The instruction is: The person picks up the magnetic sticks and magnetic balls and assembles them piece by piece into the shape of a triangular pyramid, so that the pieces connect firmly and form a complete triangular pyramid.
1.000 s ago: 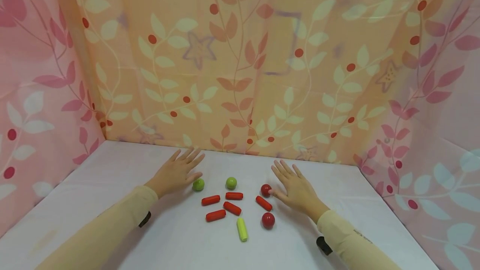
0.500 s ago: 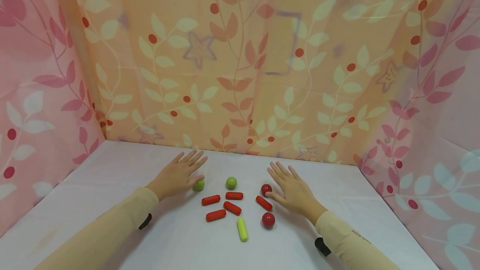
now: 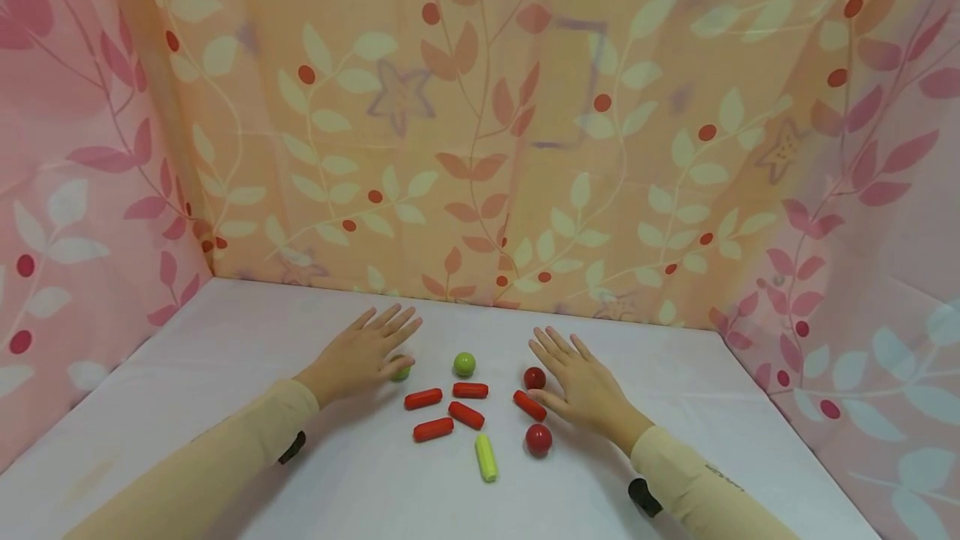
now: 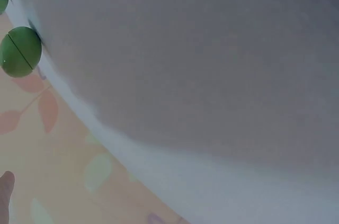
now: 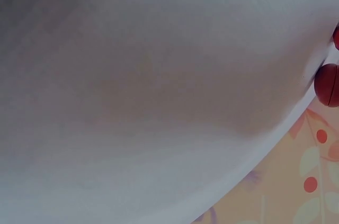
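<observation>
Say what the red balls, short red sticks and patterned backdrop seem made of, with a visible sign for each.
Red balls: glossy, perhaps plastic or lacquered wood; bright highlights, thin line on one in right wrist view.
Red sticks: low sheen, possibly plastic; smooth faceted sides.
Backdrop: matte, probably fabric; faint creases.

from above the table (image 3: 690, 382) the head view is facing forward and down, wrist views hovering nearer, all sharing its far edge (image 3: 465, 307).
</observation>
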A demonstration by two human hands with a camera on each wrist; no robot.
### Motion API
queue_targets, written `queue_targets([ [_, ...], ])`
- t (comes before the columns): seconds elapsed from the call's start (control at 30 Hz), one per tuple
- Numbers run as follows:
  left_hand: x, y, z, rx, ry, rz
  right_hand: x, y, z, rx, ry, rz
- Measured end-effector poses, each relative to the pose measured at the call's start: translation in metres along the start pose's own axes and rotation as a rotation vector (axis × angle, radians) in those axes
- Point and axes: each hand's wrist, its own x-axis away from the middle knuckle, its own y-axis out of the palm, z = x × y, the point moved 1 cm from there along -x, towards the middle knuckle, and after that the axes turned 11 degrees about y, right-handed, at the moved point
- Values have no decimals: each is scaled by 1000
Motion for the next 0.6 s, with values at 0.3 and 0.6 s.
queue_targets([
  [0.3,-3,-4,8,36,19,-5,0,-2,-2,25,4,5],
  [0.6,-2,0,14,67,32,0,0,-5,-8,20,-5,-6],
])
